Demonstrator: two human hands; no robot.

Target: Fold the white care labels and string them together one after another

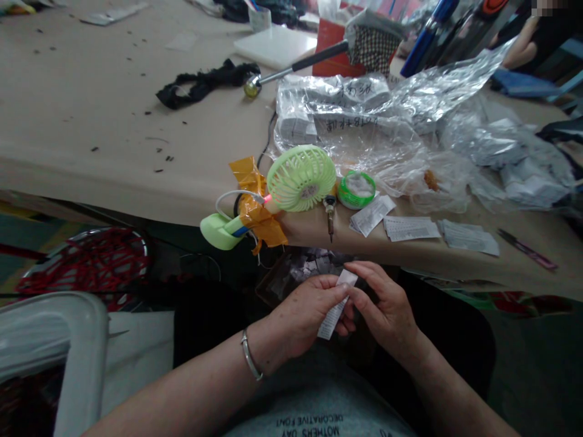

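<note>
A narrow white printed label (332, 320) is pinched in my left hand (303, 312), its lower end sticking out below the thumb. My right hand (387, 309) meets it from the other side, with thumb and fingers at the label's upper part. Whether it is one label or a thin stack I cannot tell. Both hands are over my lap, in front of the table edge. Just beyond them sits a dark box (314, 264) holding many small white paper pieces. Three piles of similar labels (412, 228) lie along the table edge.
A green fan (302, 179) is taped at the edge beside a soldering-iron-like tool (330, 221) pointing down. Near it are a green round tub (356, 189), pink-handled snips (528, 250) and clear plastic bags (410, 133). A white plastic crate (86, 340) stands left. Another person's arm (521, 45) shows far right.
</note>
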